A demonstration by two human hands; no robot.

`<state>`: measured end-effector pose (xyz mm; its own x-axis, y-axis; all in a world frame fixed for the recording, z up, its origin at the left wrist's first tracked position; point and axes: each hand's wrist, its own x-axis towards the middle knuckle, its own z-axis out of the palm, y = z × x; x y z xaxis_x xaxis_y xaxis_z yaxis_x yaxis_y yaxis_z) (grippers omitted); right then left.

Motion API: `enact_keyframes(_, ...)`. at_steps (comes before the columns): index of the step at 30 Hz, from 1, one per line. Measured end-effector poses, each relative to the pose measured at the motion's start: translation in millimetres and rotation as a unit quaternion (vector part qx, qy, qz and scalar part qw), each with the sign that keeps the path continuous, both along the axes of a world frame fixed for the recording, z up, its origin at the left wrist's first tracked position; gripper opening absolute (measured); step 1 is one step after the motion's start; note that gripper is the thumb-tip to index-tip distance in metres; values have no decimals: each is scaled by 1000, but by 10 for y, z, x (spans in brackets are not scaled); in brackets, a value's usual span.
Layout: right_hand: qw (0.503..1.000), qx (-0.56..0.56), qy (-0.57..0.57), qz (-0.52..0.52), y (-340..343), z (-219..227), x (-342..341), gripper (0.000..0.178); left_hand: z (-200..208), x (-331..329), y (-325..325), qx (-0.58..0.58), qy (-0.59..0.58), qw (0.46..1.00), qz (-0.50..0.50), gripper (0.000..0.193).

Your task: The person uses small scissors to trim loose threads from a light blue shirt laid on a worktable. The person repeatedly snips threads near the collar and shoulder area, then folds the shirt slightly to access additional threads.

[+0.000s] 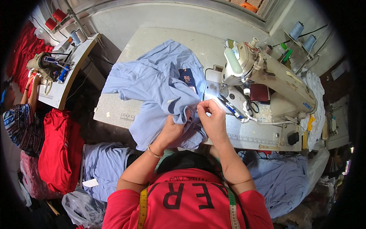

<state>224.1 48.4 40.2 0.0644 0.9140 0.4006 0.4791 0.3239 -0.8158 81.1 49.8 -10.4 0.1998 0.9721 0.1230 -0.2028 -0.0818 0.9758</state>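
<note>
A light blue garment point(150, 82) lies bunched over the sewing table and hangs past its front edge. My left hand point(177, 125) is closed around a gathered fold of it near that edge. Just to the right, my right hand point(212, 117) has thumb and forefinger pinched together at the fold's edge. What sits between those fingertips is too small to make out. A navy printed tag point(187, 78) rests on the garment beyond my hands. A small pale label point(173, 100) shows on the cloth.
A sewing machine point(274, 84) stands at the right, with blue-handled snips point(231, 107) and dark-handled scissors point(251, 105) by its base. More blue cloth point(272, 179) is heaped lower right. Red garments point(61, 152) hang at left, near another person point(23, 122) at a second machine.
</note>
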Motion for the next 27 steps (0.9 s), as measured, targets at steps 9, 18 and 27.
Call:
enact_keyframes(9, 997, 10, 77, -20, 86, -225, 42, 5, 60, -1, -14, -125, -114, 986, 4, 9)
enact_keyframes(18, 960, -52, -240, -133, -50, -64, 627, 6, 108, -108, 11, -213, -330, 919, -29, 18)
enact_keyframes(27, 997, 30, -63, 39, -53, 164, 51, 10, 96, -75, 13, -176, -296, 939, -19, 29)
